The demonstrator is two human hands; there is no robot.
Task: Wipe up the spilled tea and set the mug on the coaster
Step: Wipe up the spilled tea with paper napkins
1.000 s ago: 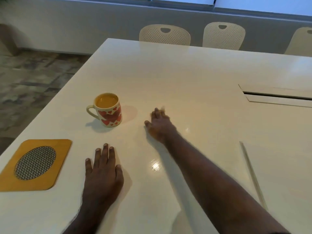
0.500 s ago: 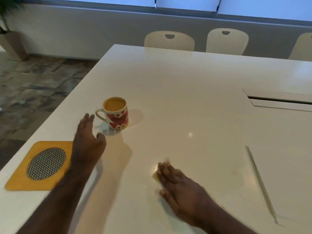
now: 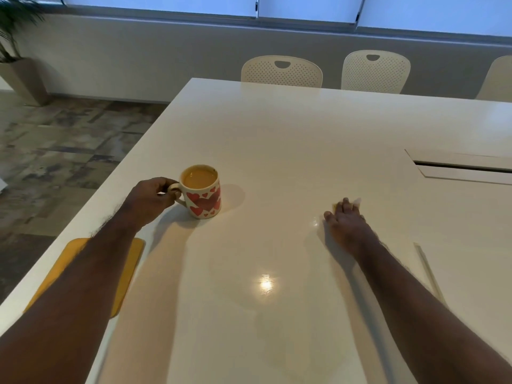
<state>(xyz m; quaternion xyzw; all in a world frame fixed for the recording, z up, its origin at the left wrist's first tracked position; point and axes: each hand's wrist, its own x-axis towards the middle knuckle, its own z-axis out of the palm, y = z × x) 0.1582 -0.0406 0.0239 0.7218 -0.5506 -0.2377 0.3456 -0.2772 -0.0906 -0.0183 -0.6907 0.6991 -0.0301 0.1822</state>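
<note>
Two hands are at work on the white table [image 3: 291, 128]. The left hand [image 3: 151, 200] has its fingers curled around the handle of the mug [image 3: 202, 191], which stands upright on the bare table surface near the left edge, not yet on the coaster [image 3: 128, 261]. The coaster (a yellow mat, mostly hidden under the left forearm) lies nearer to the person, apart from the mug. The right hand [image 3: 346, 224] lies flat on the table to the right, well apart from the mug, with its fingers pressing on something small and pale yellow, probably a wiping cloth [image 3: 335, 205]; only its edge shows.

The mug is ceramic, so it is stiff and fragile, and it is filled with tea almost to the rim. It is likely rather heavy, and the tea could spill again if the mug tilts. The handle is the good place to hold it, and it should be kept level.

Between the mug and the coaster only the person's own left forearm is in the way. Beige chairs [image 3: 281, 70] stand at the far side, and a potted plant [image 3: 16, 51] stands on the floor at the far left.
</note>
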